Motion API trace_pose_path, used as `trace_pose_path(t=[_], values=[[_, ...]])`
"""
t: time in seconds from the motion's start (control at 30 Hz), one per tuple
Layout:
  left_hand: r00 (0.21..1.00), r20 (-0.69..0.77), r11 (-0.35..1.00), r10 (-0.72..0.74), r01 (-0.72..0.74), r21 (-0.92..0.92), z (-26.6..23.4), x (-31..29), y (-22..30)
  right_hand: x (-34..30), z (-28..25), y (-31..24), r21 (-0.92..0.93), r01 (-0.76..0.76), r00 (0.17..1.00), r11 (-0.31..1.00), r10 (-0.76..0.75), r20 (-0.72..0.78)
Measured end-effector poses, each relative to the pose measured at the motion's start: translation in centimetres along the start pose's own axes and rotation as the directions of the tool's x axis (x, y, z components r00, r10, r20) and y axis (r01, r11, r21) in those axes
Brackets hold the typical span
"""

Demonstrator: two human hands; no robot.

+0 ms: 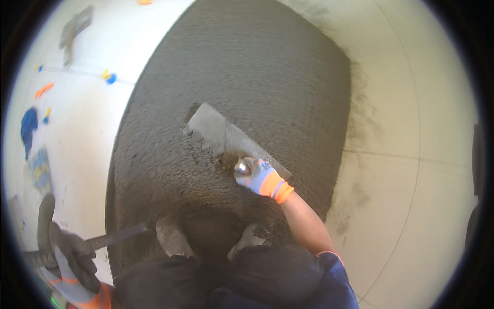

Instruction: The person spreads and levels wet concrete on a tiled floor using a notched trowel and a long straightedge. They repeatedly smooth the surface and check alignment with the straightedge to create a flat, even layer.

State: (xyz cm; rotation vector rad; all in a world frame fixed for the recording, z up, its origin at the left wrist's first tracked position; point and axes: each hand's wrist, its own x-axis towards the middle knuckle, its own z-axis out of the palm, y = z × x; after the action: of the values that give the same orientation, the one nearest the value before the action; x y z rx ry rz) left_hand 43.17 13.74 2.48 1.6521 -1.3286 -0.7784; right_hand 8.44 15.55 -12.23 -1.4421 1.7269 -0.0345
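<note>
My right hand, in a grey-blue glove with an orange cuff, is closed round the handle of a rectangular finishing trowel. The trowel's long steel blade lies slantwise on a dark grey mortar bed, its far end toward the upper left. Some wet mortar clings beside the handle. At the lower left my left hand, in a matching glove with dark fingers, grips a long dark flat bar. One or two of its fingers stick up, apart from the bar. My feet stand at the near end of the mortar.
Pale floor tiles with thin joints border the mortar on the right, smudged with dust. On the white floor at left lie another trowel, yellow and blue tile-levelling pieces, an orange piece and a dark blue cloth or bag.
</note>
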Motion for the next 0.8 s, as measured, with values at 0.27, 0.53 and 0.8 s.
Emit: trace_pose_path(t=[0.27,0.53,0.8], values=[[0.965,0.242,0.986,0.099,-0.128,0.109,2.4,1.5,2.6,1.1,-2.3,-6.3,0.882,-0.121,0.986,0.456,0.154,0.056],[0.968,0.249,1.000,0.016,-0.015,-0.006,5.8,0.3,7.1,-4.2,-0.6,6.1,0.662,0.025,0.830,0.749,0.354,-0.432],[0.861,0.502,0.995,0.078,-0.039,-0.087,6.2,2.3,6.8,-21.4,7.9,12.0,-0.352,-0.667,0.503,0.657,0.048,-0.863]])
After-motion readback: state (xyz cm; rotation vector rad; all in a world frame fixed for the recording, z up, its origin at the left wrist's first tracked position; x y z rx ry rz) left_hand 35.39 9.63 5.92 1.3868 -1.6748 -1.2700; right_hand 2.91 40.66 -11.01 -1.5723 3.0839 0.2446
